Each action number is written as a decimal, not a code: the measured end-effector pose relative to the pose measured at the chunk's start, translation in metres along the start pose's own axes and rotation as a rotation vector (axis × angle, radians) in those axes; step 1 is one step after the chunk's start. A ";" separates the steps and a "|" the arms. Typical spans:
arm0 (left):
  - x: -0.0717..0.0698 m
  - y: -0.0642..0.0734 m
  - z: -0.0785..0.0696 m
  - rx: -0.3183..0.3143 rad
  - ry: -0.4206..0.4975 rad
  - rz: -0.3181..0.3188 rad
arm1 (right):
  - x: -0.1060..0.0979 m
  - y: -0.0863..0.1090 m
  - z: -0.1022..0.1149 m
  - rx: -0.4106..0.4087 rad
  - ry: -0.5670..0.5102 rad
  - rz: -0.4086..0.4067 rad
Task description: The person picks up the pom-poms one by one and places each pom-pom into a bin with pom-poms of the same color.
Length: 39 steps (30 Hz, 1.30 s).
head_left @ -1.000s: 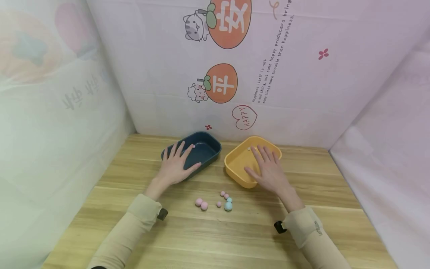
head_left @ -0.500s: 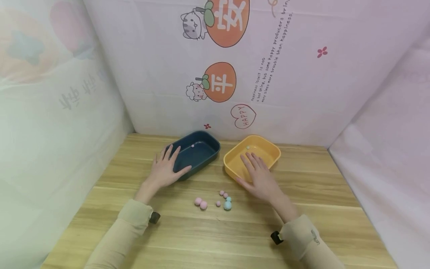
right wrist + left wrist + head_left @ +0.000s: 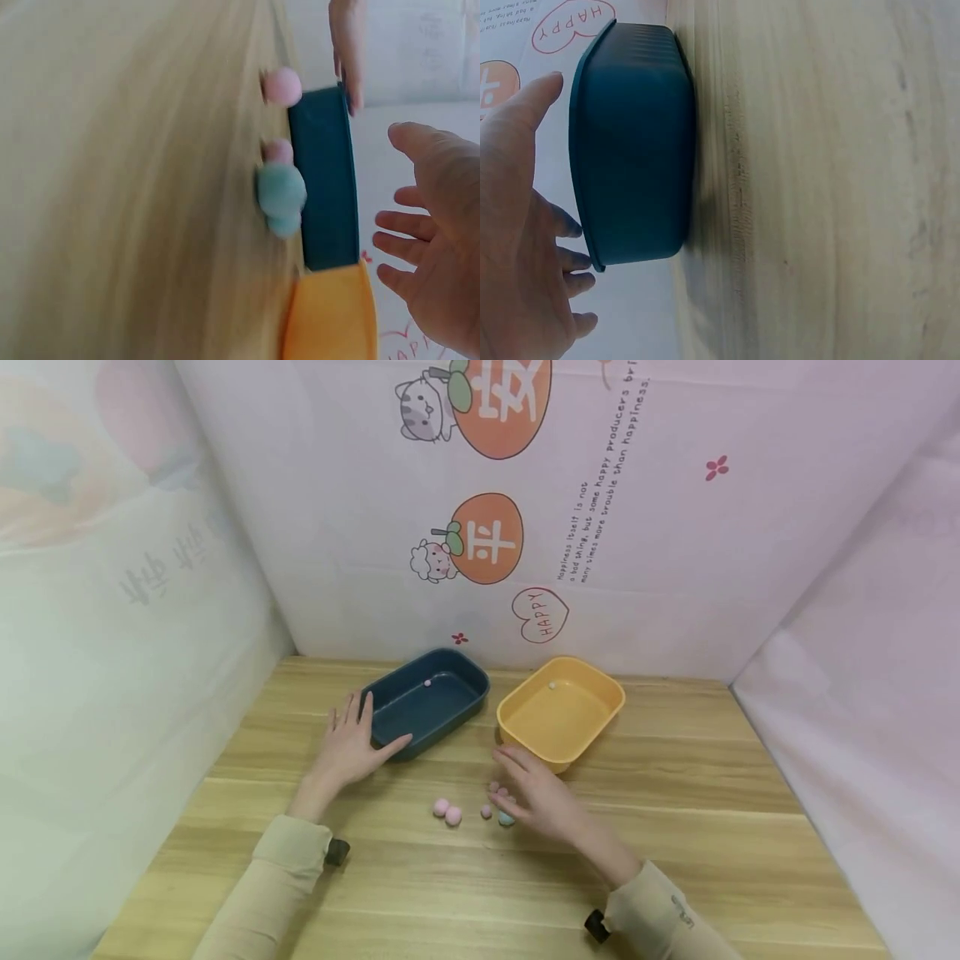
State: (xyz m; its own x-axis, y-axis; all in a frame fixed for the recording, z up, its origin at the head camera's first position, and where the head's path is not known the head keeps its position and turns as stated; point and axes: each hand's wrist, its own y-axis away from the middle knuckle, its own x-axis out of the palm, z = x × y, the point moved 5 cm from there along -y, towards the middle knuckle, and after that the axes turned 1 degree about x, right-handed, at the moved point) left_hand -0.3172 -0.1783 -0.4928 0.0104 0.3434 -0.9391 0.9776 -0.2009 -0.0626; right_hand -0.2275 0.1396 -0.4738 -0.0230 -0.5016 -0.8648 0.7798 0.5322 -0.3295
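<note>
Beside the left end of a dark blue tray (image 3: 423, 714), my left hand (image 3: 347, 750) spreads its fingers, thumb along the front rim. The left wrist view shows its fingertips close to the tray rim (image 3: 580, 150). My right hand (image 3: 543, 797) hovers in front of the yellow tray (image 3: 562, 718) with relaxed fingers and nothing held. Beneath it lie a light blue ball (image 3: 281, 191) and small pink balls, partly hidden in the head view. Two larger pink balls (image 3: 453, 816) lie left of them, with one small pink ball (image 3: 486, 812) between.
A tiny pink ball (image 3: 427, 682) sits inside the blue tray, and a tiny pale ball (image 3: 552, 686) inside the yellow one. Both trays stand at the back of the wooden table (image 3: 450, 893), near a printed white cloth wall (image 3: 637, 635). More cloth hangs at both sides.
My right hand has drawn back from over the yellow tray, leftward and down above the small balls. The left hand has shifted left from over the blue tray to its end.
</note>
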 end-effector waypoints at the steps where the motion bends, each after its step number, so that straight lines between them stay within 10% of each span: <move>1: 0.001 0.000 0.001 -0.002 -0.003 0.001 | 0.003 0.000 0.003 0.007 -0.015 0.021; 8: 0.008 0.000 0.006 -0.003 -0.013 0.000 | 0.023 0.001 0.013 0.064 -0.090 0.132; 39: 0.016 -0.007 0.009 0.012 -0.042 -0.007 | 0.068 -0.013 0.013 0.121 -0.242 0.158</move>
State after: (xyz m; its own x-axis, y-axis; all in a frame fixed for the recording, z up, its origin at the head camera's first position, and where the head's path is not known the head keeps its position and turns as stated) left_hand -0.3260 -0.1801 -0.5101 -0.0058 0.3065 -0.9518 0.9750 -0.2098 -0.0735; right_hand -0.2310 0.0899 -0.5229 0.2423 -0.5749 -0.7815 0.8311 0.5385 -0.1385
